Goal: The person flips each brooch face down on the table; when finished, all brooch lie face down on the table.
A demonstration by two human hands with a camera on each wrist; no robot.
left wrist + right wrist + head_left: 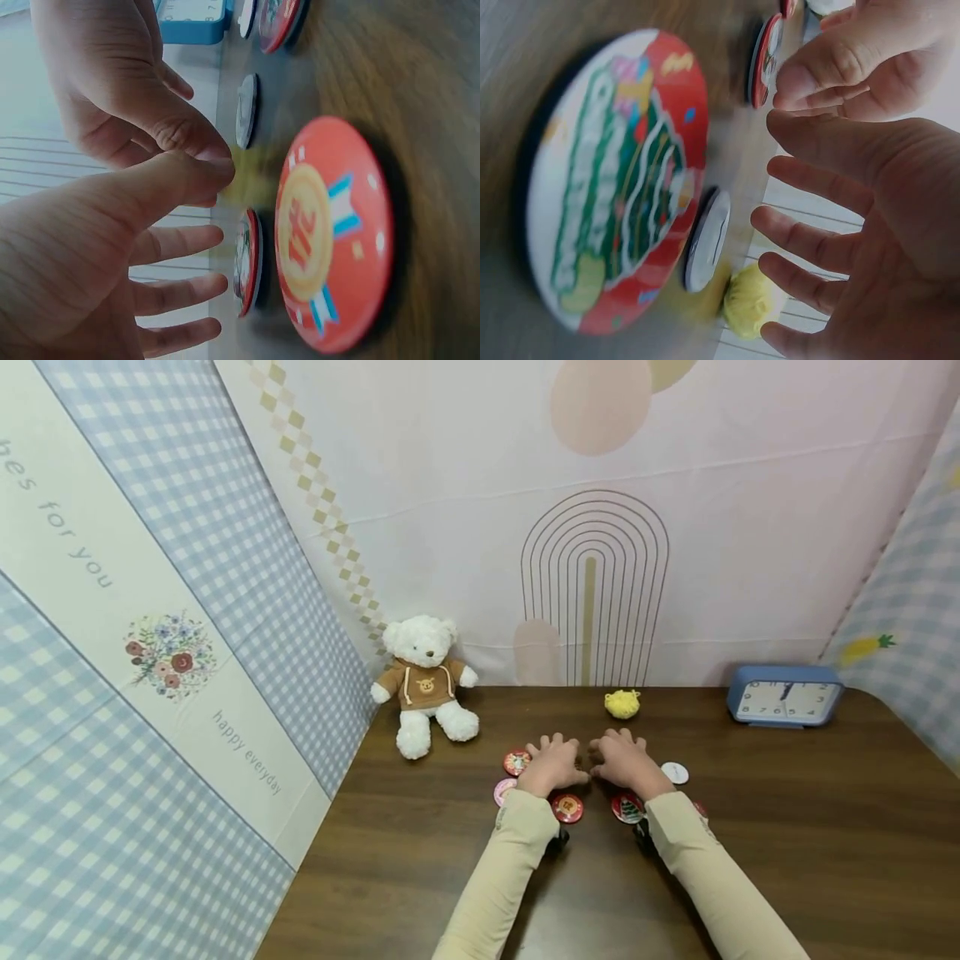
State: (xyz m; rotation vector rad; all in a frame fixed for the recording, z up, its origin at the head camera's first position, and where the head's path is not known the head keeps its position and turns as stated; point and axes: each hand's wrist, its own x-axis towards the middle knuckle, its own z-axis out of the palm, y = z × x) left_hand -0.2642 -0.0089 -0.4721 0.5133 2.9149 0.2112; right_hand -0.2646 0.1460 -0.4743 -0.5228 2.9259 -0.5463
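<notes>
My left hand and right hand hover over the table among several round button badges, fingers spread, nothing held in either. In both wrist views the two thumb tips overlap. Close below the left hand lies a red badge with a gold centre. A badge with a Christmas tree lies near the right hand. Left of the left hand are a red patterned badge and a pink one. On the right hand's other side is a white badge; the right sleeve partly hides another red badge.
Beyond the hands a small yellow item sits near the back of the brown table. At the back left sits a white teddy bear in a brown hoodie. A blue clock stands at the back right. Patterned cloth hangs behind.
</notes>
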